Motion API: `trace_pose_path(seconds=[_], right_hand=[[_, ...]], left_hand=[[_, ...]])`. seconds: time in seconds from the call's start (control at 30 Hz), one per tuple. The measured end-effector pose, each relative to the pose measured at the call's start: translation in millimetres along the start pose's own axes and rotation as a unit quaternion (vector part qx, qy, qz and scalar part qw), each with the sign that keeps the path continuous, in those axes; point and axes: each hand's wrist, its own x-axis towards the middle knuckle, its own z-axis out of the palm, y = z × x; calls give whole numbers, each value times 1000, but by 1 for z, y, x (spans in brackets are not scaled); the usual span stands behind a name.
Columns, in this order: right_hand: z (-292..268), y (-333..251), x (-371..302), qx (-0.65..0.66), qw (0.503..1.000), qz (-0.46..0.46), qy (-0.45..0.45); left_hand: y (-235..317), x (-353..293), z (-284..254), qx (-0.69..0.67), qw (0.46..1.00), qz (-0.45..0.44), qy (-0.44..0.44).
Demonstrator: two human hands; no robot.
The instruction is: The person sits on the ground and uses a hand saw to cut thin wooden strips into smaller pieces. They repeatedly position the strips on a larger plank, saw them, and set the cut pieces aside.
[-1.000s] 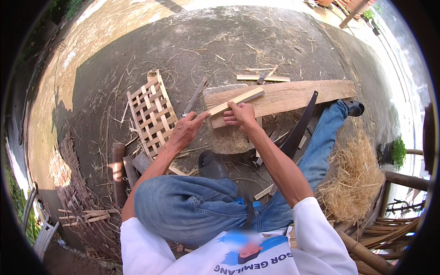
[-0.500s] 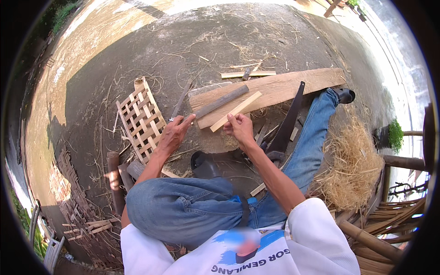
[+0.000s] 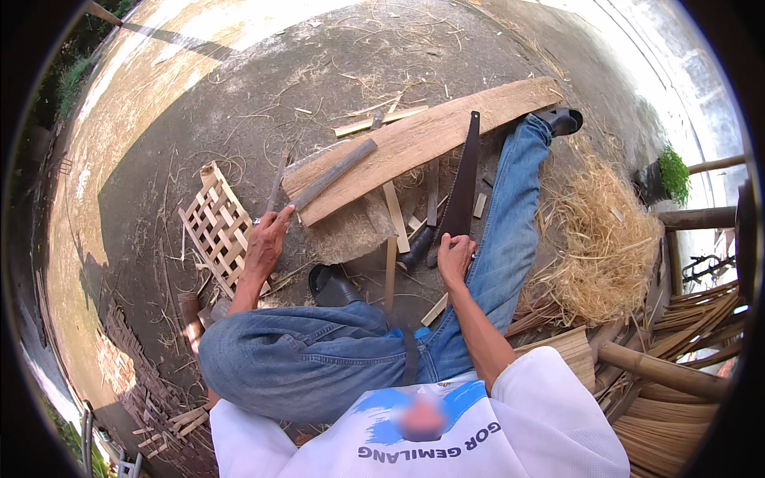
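Note:
My right hand (image 3: 456,260) is closed around the lower end of a handsaw (image 3: 461,187), beside my jeans leg; the hand hides the handle. The saw's dark blade points away from me, its tip over a long wooden plank (image 3: 430,131). My left hand (image 3: 264,245) reaches forward, fingers extended, with its fingertips at the near end of a grey stick (image 3: 335,173) lying on the plank. Just beyond that hand is a narrow dark blade (image 3: 279,177). A pale wooden strip (image 3: 390,275) stands out between my legs, apart from both hands.
A woven lattice panel (image 3: 217,227) lies at left. Wood shavings (image 3: 602,247) are heaped at right, near bamboo poles (image 3: 661,370). Another pale strip (image 3: 396,217) and a dark-handled tool (image 3: 416,248) lie below the plank. A potted plant (image 3: 672,177) stands at far right.
My right hand has let go of the pale strip and moved down to the saw. The left hand stays near the grey stick's end. The whole view has shifted.

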Motion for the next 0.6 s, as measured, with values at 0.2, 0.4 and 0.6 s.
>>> trace_pose_path(seconds=[0.2, 0.4, 0.6], right_hand=[[29, 28, 32, 27, 983, 178, 30], [25, 72, 66, 289, 915, 276, 66], [12, 17, 10, 202, 972, 43, 109]], left_hand=[[-1, 0, 2, 14, 1000, 20, 20], [5, 11, 15, 17, 999, 25, 25], [2, -7, 6, 24, 999, 18, 33]])
